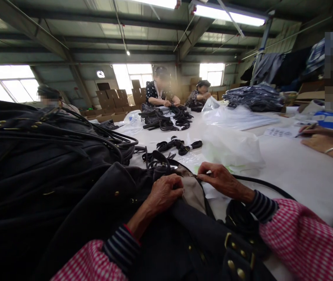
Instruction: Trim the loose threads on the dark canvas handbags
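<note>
A black bag [116, 210] with brass studs and a tan lining [192, 191] lies in front of me on the white table [295, 171]. My left hand [165, 193] is closed on the bag's upper edge beside the lining. My right hand [217, 177] pinches something small at the bag's opening, perhaps a zipper pull; I cannot make it out. A black strap [260, 183] runs from under my right hand to the right.
A tall heap of black bags [38, 148] fills the left. Bundled black straps [179, 145] and clear plastic bags [231, 148] lie mid-table. Two people work at the far end by a strap pile [166, 117]. Another person's hands [318, 138] rest at the right with a pen.
</note>
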Tool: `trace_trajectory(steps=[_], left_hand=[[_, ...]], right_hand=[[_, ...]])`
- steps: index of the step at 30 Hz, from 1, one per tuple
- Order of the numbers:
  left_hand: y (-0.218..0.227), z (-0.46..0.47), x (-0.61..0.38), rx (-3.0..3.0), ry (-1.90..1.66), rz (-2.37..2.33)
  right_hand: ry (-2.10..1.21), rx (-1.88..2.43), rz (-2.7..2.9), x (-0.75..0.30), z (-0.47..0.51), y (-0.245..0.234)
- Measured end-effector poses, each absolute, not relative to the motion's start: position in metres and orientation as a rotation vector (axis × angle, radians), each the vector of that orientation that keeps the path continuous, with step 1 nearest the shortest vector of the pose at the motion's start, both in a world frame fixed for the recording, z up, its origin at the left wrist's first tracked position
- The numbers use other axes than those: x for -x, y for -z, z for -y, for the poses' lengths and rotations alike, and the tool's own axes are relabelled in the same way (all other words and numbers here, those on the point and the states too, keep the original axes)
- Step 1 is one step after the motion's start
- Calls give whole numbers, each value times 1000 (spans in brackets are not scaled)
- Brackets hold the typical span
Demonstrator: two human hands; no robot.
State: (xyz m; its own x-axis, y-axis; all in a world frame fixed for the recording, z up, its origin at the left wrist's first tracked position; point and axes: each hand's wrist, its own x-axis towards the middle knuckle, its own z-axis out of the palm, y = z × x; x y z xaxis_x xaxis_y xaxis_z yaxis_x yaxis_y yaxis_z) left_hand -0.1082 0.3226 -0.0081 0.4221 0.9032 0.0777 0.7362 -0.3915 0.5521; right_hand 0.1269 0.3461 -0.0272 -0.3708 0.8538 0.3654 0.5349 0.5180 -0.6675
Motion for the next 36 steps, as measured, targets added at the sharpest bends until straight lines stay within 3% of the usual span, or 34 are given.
trace_trajectory(steps=[7, 14, 23, 28, 36], left_hand=[[-11, -319, 115, -2227, -361, -1388], [-20, -312, 113, -2653, -239, -1220], [2, -323, 110, -2621, -118, -1440], [0, -327, 116, -2357, -219, -1532], [9, -335, 125, -1877, -510, -1408]], right_hand=[[-538, 1047, 2154, -122, -333, 28], [-472, 910, 2169, -121, -332, 27], [-502, 1134, 1920, -141, -326, 0], [-493, 1237, 1813, -162, -311, -11], [-548, 1122, 2324, -138, -287, -8]])
